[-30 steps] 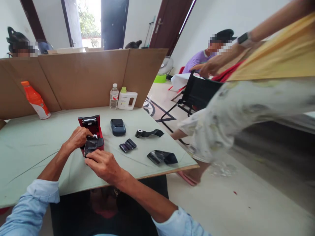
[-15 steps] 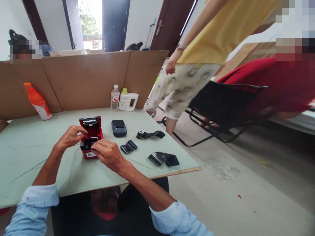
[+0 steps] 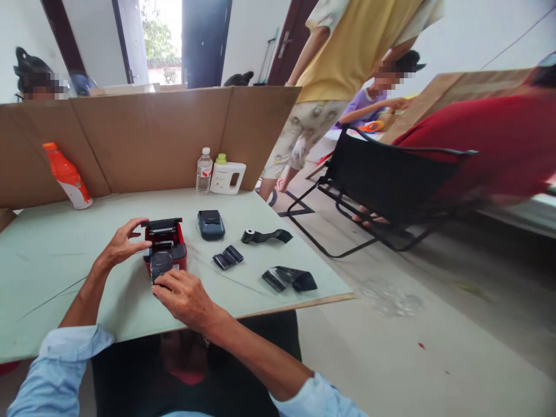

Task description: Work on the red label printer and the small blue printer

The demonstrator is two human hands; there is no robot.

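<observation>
Red printer (image 3: 183,262): plastic, smooth. Bench (image 3: 113,231): smooth. Partition (image 3: 152,139): cardboard, matt. Film strip (image 3: 290,279): glossy. Chair back (image 3: 365,165): cloth.

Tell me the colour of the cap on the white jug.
The cap is yellow-green, seen best in the head view.

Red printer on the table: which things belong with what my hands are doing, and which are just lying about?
In use:
- red printer
- black film in right hand
- perhaps film roll, film pieces

Apparently lying about:
- orange bottle
- clear bottle
- white jug
- navy device
</observation>
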